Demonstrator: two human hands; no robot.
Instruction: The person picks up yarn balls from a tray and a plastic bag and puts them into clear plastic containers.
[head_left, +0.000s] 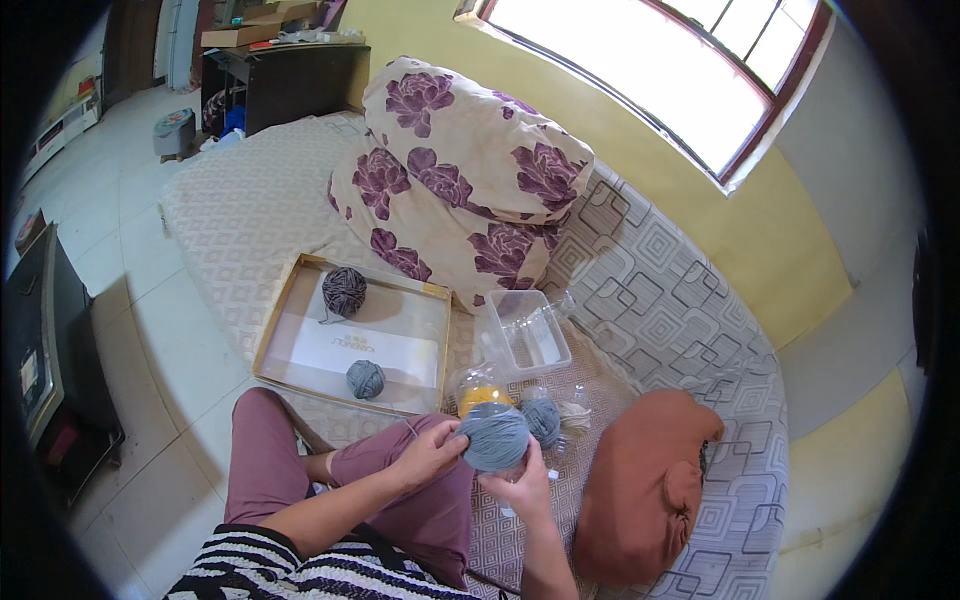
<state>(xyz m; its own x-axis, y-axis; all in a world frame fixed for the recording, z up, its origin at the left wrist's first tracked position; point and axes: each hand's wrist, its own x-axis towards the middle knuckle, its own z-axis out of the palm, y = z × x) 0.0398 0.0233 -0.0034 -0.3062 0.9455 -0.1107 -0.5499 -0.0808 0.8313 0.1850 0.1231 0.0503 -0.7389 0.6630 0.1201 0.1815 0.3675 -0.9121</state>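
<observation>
A large grey-blue yarn ball (495, 437) is held between my two hands above my lap. My left hand (431, 455) grips its left side, and my right hand (526, 486) supports it from the lower right. A strand of yarn runs near my left fingers. Just beyond the ball lie yellow yarn (484, 397) in clear plastic, a smaller blue-grey yarn ball (541, 421) and cream yarn (575, 418). In a shallow gold-edged box lid (274, 322) sit a dark grey-brown yarn ball (344, 291) and a small grey-blue yarn ball (365, 379).
A clear plastic container (527, 330) stands right of the lid. Behind lies a floral bedding bundle (450, 172). A rust-brown cushion or cloth bundle (637, 487) rests at my right, on the patterned cover. A black desk (300, 86) and a small stool (174, 135) are farther back.
</observation>
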